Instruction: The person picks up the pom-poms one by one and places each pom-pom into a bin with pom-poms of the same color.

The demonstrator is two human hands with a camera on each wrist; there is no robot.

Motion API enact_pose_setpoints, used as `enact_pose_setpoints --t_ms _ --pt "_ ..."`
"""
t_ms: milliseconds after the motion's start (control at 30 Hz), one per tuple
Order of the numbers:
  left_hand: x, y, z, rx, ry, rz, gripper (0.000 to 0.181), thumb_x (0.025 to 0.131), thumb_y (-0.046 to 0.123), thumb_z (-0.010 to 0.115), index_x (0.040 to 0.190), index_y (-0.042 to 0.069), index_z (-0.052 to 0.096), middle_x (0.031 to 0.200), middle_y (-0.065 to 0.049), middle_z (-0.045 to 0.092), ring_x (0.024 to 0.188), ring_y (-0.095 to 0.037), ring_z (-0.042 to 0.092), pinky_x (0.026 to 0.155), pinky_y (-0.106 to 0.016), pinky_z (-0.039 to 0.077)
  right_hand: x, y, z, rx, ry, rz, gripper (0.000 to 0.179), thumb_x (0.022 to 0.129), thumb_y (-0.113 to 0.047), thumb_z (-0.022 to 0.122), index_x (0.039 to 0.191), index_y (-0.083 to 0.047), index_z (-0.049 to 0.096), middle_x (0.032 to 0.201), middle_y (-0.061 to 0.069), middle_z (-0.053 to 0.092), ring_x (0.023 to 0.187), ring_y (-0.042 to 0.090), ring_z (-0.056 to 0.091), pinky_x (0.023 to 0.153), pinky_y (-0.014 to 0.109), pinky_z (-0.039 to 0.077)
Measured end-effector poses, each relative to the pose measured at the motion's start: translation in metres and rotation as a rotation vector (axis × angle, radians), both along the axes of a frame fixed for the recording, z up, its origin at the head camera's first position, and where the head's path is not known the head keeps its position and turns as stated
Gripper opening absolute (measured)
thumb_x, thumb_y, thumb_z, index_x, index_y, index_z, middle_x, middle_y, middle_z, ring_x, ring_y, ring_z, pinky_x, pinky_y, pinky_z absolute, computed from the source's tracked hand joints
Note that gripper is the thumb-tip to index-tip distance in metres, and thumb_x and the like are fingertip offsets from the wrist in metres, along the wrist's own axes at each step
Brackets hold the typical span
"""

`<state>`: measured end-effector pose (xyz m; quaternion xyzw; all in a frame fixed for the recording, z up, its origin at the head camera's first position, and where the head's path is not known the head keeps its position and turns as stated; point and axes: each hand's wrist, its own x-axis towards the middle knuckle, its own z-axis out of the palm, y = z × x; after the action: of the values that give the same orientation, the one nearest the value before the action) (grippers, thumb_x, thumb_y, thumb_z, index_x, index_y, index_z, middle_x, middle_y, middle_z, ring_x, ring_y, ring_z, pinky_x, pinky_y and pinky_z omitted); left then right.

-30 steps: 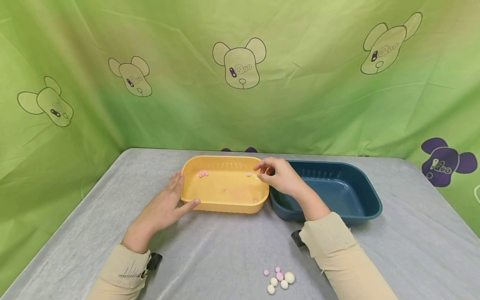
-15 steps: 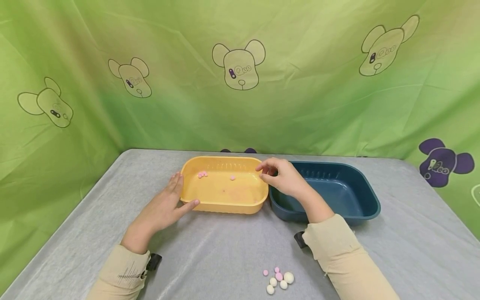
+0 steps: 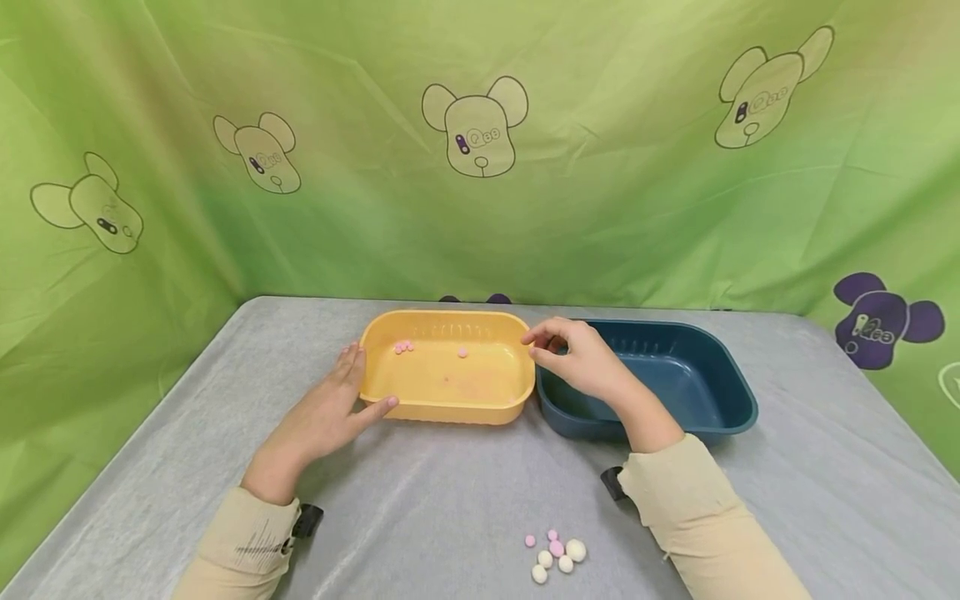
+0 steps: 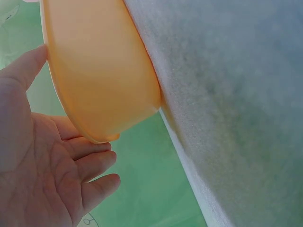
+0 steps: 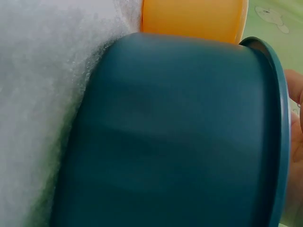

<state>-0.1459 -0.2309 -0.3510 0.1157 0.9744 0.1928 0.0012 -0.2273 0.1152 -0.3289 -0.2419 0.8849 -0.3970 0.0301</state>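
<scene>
In the head view my left hand (image 3: 326, 425) lies against the left end of the yellow bin (image 3: 450, 412), its fingers extended along the outside and the thumb at the front rim. The left wrist view shows the palm of that left hand (image 4: 52, 165) beside the bin's wall. My right hand (image 3: 581, 358) hovers over the left end of the dark blue bin (image 3: 682, 383), fingertips close to the yellow bin's right rim. Its thumb and index finger stand apart with nothing seen between them. Inside the yellow bin sit a cluster of several small pink balls (image 3: 403, 346) and one lone pink ball (image 3: 462, 352).
On the grey cloth (image 3: 420, 517) near the front lie several loose balls, among them a larger white ball (image 3: 575, 550) and a pink ball (image 3: 557, 548). The two bins stand side by side. A green printed curtain (image 3: 360, 208) hangs behind the table.
The lone pink ball has rolled left inside the yellow bin, away from its right end. My right hand has drawn slightly right, off the yellow bin. The left hand has stayed put.
</scene>
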Motion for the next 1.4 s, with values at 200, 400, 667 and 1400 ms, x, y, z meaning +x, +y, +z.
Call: enact_pose_setpoints --t_ms 200,400,667,1400 --pt "-0.001 0.0 0.0 -0.001 0.002 -0.002 0.098 0.098 0.059 0.049 0.153 -0.013 0.013 0.163 -0.028 0.007 0.152 -0.043 0.013 0.124 -0.054 0.019 0.003 0.004 -0.001 -0.007 0.006 0.011 0.021 0.098 -0.012 0.061 0.113 -0.001 0.069 0.098 0.01 0.066 0.088 0.02 0.058 0.077 0.031 0.05" --pt "-0.003 0.001 0.0 -0.001 0.001 -0.001 0.097 0.098 0.059 0.049 0.153 -0.013 0.013 0.163 -0.028 0.007 0.152 -0.042 0.013 0.124 -0.054 0.019 0.007 0.008 -0.004 -0.023 0.026 0.02 0.02 0.097 -0.011 0.061 0.113 -0.002 0.069 0.097 0.007 0.067 0.085 0.019 0.058 0.075 0.031 0.051" --pt "-0.003 0.0 0.001 -0.011 0.006 -0.001 0.098 0.098 0.06 0.049 0.153 -0.013 0.012 0.163 -0.028 0.007 0.153 -0.041 0.011 0.124 -0.054 0.019 0.018 0.01 -0.002 0.0 0.034 0.028 0.019 0.097 -0.01 0.062 0.112 -0.004 0.07 0.094 0.005 0.065 0.085 0.018 0.057 0.072 0.031 0.049" --pt "0.0 0.001 -0.002 -0.007 0.013 -0.004 0.098 0.098 0.059 0.049 0.152 -0.014 0.014 0.162 -0.03 0.008 0.152 -0.043 0.012 0.123 -0.055 0.019 0.043 0.016 0.003 0.046 0.057 0.08 0.014 0.097 -0.012 0.063 0.109 -0.013 0.07 0.091 -0.004 0.062 0.085 0.012 0.056 0.072 0.027 0.051"
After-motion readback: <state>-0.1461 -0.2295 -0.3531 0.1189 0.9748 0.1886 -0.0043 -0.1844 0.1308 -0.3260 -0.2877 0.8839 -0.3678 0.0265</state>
